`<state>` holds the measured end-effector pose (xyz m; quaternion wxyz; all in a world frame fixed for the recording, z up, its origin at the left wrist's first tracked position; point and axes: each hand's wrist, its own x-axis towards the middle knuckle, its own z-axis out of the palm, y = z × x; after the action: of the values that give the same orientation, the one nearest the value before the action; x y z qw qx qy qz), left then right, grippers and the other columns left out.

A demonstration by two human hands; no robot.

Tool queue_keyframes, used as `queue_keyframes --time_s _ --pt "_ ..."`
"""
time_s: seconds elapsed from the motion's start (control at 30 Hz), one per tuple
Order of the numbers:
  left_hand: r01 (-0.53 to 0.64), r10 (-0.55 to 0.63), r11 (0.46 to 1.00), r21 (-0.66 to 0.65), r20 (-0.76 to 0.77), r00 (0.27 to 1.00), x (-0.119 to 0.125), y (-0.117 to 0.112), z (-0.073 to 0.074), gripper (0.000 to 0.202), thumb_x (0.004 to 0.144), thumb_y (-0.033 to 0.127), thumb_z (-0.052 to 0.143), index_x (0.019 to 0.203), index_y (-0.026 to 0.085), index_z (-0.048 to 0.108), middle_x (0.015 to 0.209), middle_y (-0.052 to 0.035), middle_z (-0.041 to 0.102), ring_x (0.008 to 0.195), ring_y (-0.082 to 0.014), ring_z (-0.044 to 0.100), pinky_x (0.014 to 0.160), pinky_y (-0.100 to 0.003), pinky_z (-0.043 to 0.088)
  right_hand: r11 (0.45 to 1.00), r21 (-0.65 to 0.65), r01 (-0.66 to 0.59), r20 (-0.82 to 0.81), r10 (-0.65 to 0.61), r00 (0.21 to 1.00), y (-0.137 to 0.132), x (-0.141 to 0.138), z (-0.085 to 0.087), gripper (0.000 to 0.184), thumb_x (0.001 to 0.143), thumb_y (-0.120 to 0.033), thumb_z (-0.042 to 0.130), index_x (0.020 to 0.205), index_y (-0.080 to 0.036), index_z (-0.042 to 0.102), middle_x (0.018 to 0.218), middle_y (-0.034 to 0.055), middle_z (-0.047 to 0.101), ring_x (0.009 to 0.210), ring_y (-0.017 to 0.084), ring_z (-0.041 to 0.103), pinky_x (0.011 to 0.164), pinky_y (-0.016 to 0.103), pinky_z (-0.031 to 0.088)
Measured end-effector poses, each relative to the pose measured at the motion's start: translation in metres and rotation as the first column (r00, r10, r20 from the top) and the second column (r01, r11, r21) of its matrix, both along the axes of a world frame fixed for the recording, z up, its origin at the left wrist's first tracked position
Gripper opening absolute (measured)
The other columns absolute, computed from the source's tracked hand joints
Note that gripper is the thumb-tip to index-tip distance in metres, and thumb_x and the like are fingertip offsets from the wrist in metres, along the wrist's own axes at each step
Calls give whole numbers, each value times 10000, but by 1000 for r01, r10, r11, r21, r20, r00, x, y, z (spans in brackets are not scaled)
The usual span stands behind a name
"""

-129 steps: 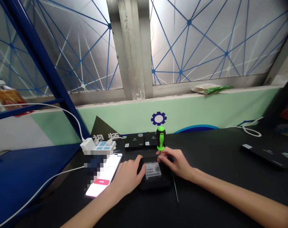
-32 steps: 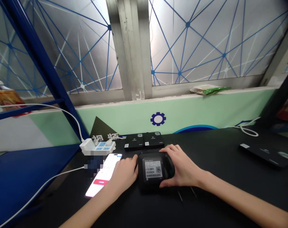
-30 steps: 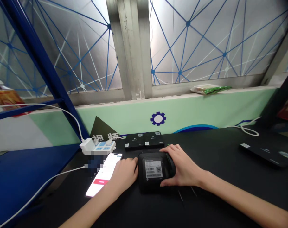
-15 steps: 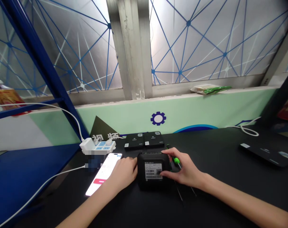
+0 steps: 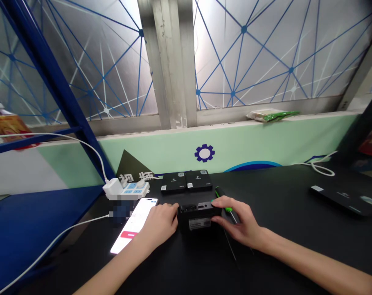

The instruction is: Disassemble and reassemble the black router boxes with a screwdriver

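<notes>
now tipping the black box (image 5: 193, 215) from label-up towards ports-up, just right of the phone (image 5: 136, 219), pinching it in the right hand (image 5: 242, 219), touching it with the left hand (image 5: 161, 221), no telling how firmly, so seemingly handling the box alone, leaving the screwdriver (image 5: 228, 209) farther right of the phone.

The left hand (image 5: 163, 221) touches one end of a black box (image 5: 194, 214), and the right hand (image 5: 241, 221) grips the other between thumb and fingers, the box tilted with its ports upward. A green-and-black screwdriver (image 5: 222, 196) lies partly hidden behind the right hand. A lit phone (image 5: 144, 209) lies beside the left hand, near a white power strip (image 5: 136, 191).
</notes>
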<state>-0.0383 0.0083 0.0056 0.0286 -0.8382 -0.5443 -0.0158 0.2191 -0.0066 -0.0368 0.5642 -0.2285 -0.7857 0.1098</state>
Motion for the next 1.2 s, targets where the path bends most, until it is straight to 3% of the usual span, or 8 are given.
queue_keyframes --time_s 0.13,0.27,0.5,0.77,1.03,1.2 --pt "-57 56 997 51 24 998 1 3 3 238 982 217 415 810 213 579 707 -52 654 671 -264 653 540 -291 309 996 37 -83 91 79 993 1 2 9 298 876 -134 680 1141 -229 582 1019 91 717 927 225 695 789 367 574" --pt "-110 98 987 115 102 990 1 3 9 322 1039 287 332 814 220 552 741 -25 655 686 -231 641 558 -285 312 986 90 -142 251 115 961 -1 7 23 277 901 -131 623 1163 -211 586 1057 105 734 903 212 703 784 370 549" --pt "36 -46 999 33 392 919 4 2 8 355 1028 355 381 836 222 649 823 -7 677 766 -200 639 684 -286 428 982 118 -148 408 88 909 -4 7 24 285 842 -256 648 1120 -197 651 1032 104 755 836 227 709 736 377 537" --pt "59 -68 998 35 386 920 4 5 1 256 983 406 497 951 237 686 942 -20 679 903 -223 638 729 -298 460 979 128 -158 448 85 890 1 5 14 342 857 -304 667 1179 -188 676 1072 119 758 925 247 718 822 417 542" --pt "73 -83 997 41 382 920 2 6 -2 246 962 424 547 1029 225 675 1051 -44 666 973 -235 637 782 -316 492 984 103 -148 477 82 875 -2 0 7 277 880 -324 675 1115 -182 716 1078 119 754 958 258 705 845 425 550" --pt "93 -108 994 60 374 921 0 6 -3 235 964 403 534 1069 229 651 1072 -49 668 998 -242 632 816 -334 499 991 64 -120 479 75 875 -4 -1 9 204 868 -315 692 1025 -190 729 1023 111 753 873 236 690 784 396 554"
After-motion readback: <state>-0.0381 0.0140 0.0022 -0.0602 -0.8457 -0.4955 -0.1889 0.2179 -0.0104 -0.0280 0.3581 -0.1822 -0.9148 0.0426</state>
